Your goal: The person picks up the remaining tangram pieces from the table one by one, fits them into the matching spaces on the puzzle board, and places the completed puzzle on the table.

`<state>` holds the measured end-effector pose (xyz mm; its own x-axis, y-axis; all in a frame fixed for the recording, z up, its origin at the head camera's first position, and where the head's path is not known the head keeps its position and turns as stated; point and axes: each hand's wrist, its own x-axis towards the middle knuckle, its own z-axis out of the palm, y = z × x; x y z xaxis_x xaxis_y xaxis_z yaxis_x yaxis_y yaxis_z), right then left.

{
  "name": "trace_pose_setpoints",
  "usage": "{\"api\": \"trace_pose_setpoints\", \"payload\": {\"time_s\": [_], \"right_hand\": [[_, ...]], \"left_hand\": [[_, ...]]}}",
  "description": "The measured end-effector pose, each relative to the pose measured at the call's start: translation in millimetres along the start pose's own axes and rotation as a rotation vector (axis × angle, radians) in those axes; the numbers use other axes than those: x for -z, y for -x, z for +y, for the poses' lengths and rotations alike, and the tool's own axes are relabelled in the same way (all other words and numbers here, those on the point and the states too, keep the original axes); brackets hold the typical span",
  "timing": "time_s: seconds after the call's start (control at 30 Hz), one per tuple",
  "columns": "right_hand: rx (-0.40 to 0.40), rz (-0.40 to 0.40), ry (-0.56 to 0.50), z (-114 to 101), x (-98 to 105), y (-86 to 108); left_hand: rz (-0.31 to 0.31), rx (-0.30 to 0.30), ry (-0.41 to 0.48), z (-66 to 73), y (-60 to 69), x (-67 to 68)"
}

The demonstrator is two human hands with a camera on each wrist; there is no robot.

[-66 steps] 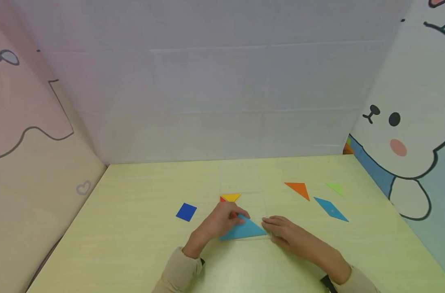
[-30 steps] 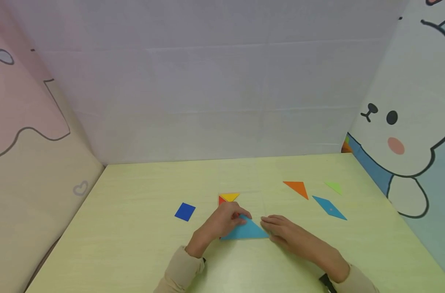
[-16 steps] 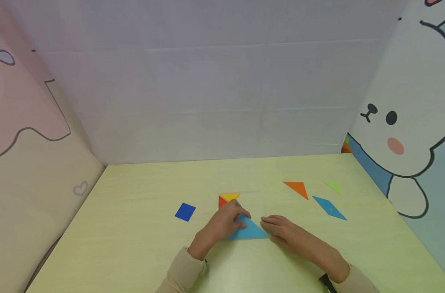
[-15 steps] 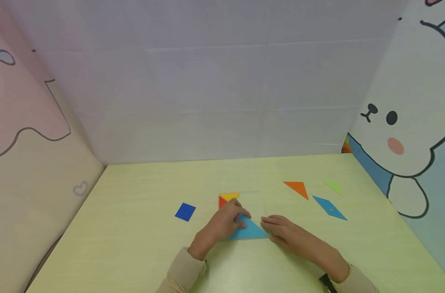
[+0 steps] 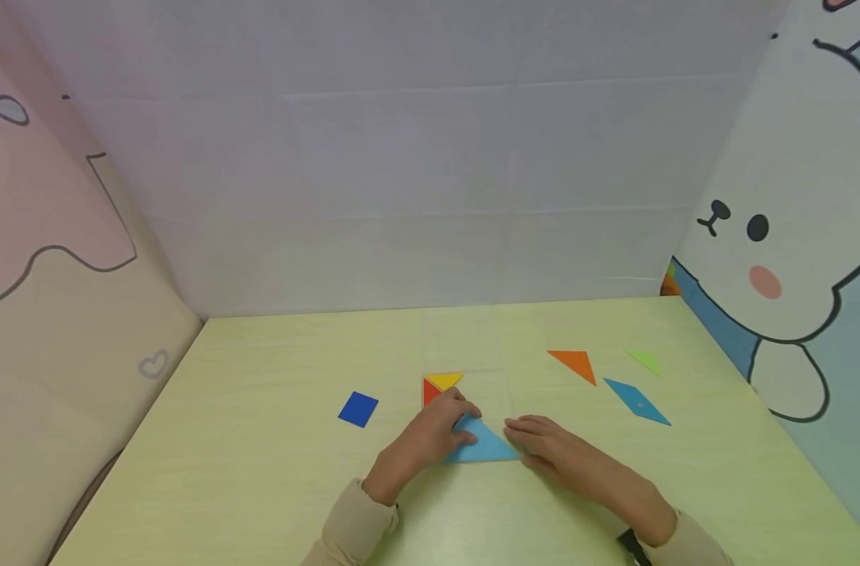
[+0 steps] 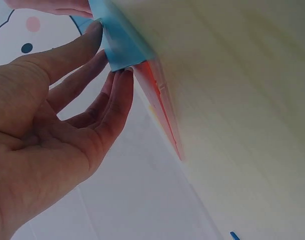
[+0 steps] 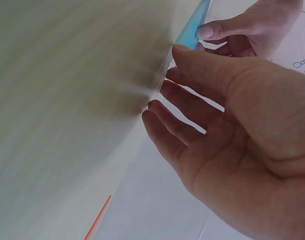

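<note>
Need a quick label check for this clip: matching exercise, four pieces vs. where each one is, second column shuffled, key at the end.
Pieces
1. Dark blue square
2. Yellow triangle
3. Light-blue triangle
4. Green triangle

Places
A. Held between thumb and fingers of the left hand
B. On the right, beyond the blue parallelogram
C. Left of both hands, apart from the other pieces
D. Beside the red piece, on its far side

Pairs: 1-C, 2-D, 3-A, 4-B
</note>
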<state>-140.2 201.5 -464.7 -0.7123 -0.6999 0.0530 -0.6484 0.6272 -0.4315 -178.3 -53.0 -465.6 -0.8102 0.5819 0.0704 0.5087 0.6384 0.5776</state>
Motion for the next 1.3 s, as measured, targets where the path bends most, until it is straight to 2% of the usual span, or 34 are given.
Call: {"api": "trace_pose_setpoints", "payload": {"time_s": [0.27, 0.7, 1.03, 1.3], "right_hand": [[-0.013, -0.008, -0.005, -2, 1, -0.8], [-0.005, -0.011, 0.006, -2, 1, -1.0], [0.011, 0.0, 0.005, 0, 0, -0.4], [0.032, 0.018, 0.018, 0, -1, -0.1]], "left_hand": [[-0.014, -0.016, -0.042, -1.3, 0.6, -0.9], [-0.009, -0.055, -0.058, -3.0, 2.0, -1.8], [-0.004, -0.033, -0.109, -0.9, 3.9, -2.5], [0.016, -0.057, -0.147, 1.2, 10.2, -3.5]]}}
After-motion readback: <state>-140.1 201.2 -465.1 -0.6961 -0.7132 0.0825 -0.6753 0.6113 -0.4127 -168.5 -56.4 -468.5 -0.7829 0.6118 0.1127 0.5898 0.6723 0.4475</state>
